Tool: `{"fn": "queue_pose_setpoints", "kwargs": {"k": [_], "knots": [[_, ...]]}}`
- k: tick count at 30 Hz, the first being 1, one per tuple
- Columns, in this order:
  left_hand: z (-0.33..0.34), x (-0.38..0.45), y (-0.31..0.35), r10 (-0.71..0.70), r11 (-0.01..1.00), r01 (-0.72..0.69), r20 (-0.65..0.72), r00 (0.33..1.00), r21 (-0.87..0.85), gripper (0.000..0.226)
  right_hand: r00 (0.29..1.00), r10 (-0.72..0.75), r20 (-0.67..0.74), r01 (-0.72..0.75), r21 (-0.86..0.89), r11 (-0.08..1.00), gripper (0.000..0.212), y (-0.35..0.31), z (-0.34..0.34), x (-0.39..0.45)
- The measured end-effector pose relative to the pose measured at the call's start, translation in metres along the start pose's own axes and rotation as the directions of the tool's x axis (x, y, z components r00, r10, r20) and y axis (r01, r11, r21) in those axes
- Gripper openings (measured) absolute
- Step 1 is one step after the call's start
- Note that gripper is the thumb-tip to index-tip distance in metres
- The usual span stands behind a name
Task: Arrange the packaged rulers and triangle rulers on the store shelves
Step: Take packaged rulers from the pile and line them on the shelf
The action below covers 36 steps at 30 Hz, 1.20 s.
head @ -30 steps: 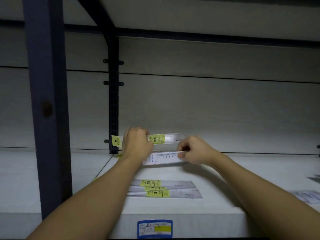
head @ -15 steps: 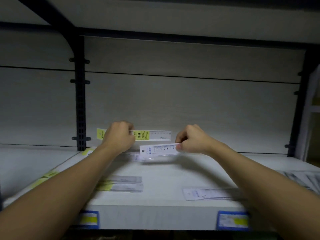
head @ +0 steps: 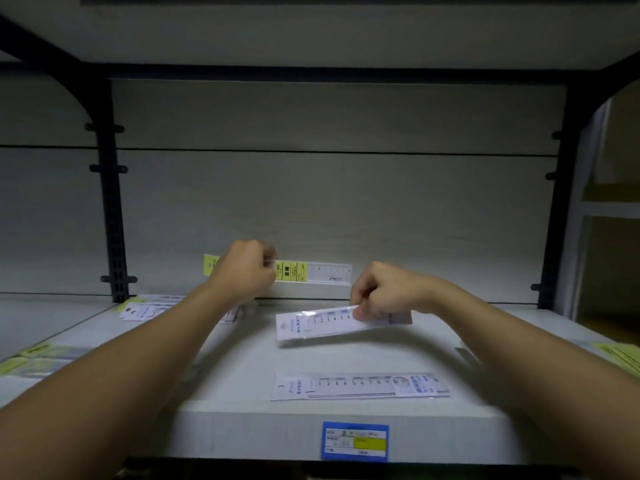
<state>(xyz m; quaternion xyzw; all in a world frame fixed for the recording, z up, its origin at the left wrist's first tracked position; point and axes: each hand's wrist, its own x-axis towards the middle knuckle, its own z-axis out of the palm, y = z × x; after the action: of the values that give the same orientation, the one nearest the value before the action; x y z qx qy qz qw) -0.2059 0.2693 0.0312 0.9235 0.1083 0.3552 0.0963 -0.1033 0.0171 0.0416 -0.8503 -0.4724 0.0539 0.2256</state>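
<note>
While held: left hand (head: 242,271) grips yellow ruler (head: 311,273) at back wall; right hand (head: 384,294) pinches white ruler (head: 329,322) above shelf (head: 242,420).
Risk: thin pinch may slip, dropping it crooked.

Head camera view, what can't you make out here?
- Price tag: print too small and blurred.
- Yellow-label ruler: middle hidden by left hand.
- White ruler pack: far end covered by right hand.
- Packs at left: blurred, cut by the edge.
</note>
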Motion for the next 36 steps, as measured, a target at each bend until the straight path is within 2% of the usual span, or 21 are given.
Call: {"fn": "queue_pose_setpoints", "kwargs": {"k": [2,4,8,14,17,27,29,31,33,36], "knots": [[-0.004,0.006,0.009,0.004,1.0,-0.004,0.013,1.0,-0.012,0.018,0.997,-0.007,0.077,0.001,0.069,0.998,0.005,-0.001,-0.001,-0.006],[-0.006,0.01,0.016,0.02,1.0,-0.02,0.005,1.0,-0.016,0.018,0.992,-0.004,0.127,-0.009,0.103,0.995,0.013,-0.002,0.0,-0.014],[-0.005,0.01,0.024,0.044,0.999,-0.044,0.038,0.998,-0.01,0.018,0.974,-0.046,0.221,0.006,0.176,0.984,0.014,-0.005,0.002,-0.031],[-0.006,0.009,0.023,0.043,0.999,-0.044,0.064,0.997,0.011,0.019,0.907,0.027,0.419,-0.078,0.105,0.991,0.011,-0.001,0.005,-0.043],[-0.006,0.006,0.023,0.04,0.999,-0.042,0.095,0.995,0.027,0.02,0.888,0.049,0.457,-0.088,0.063,0.994,0.014,-0.002,0.006,-0.047],[-0.005,0.0,0.027,0.064,0.997,-0.07,0.142,0.988,0.034,0.027,0.929,0.029,0.368,-0.028,-0.007,1.0,0.024,-0.006,0.004,-0.054],[-0.005,-0.002,0.026,0.056,0.997,-0.062,0.145,0.988,0.036,0.029,0.962,-0.022,0.272,0.004,0.066,0.998,0.028,-0.002,0.004,-0.055],[-0.004,-0.005,0.026,0.049,0.998,-0.053,0.143,0.989,0.031,0.035,0.992,-0.063,0.111,0.047,0.136,0.99,0.033,0.001,0.005,-0.053],[-0.004,-0.008,0.025,0.039,0.999,-0.043,0.152,0.988,0.026,0.04,0.997,-0.074,-0.036,0.078,0.152,0.985,0.037,0.003,0.008,-0.05],[-0.005,-0.014,0.023,0.023,1.0,-0.025,0.172,0.985,0.011,0.038,0.981,-0.077,-0.179,0.102,0.132,0.986,0.043,0.003,0.014,-0.042]]}}
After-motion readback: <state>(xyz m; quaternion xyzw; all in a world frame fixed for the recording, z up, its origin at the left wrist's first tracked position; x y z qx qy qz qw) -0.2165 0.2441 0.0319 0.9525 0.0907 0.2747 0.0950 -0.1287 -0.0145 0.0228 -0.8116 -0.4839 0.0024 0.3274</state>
